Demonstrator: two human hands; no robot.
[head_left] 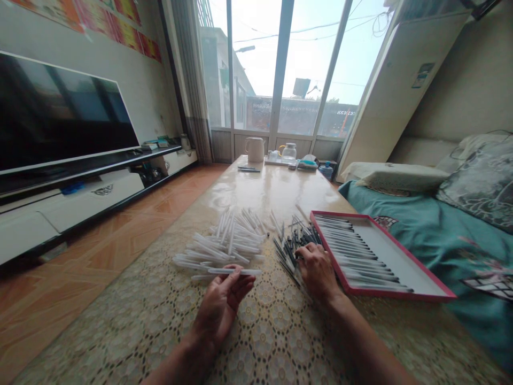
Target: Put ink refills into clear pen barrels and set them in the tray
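My left hand [224, 294] pinches a translucent white pen barrel [236, 271] between thumb and fingers, in front of a heap of similar barrels [228, 238]. To the right, my right hand [316, 267] reaches into a pile of dark pen parts [286, 251], probably refills and caps. Its fingers are curled down and closed, and what they hold is hidden. Right beside that hand lies a shallow box [420, 278] with a pink-red rim. A row of pens [356, 251] with clear barrels and dark ends lies along its left side.
A patterned cover lies on the long table [264, 331]. At its far end stand a beige jug [255, 149], a glass pitcher [289, 152] and a tissue pack [308, 163]. A sofa with a teal cover [385, 214] runs along the right, a TV cabinet [96, 192] along the left.
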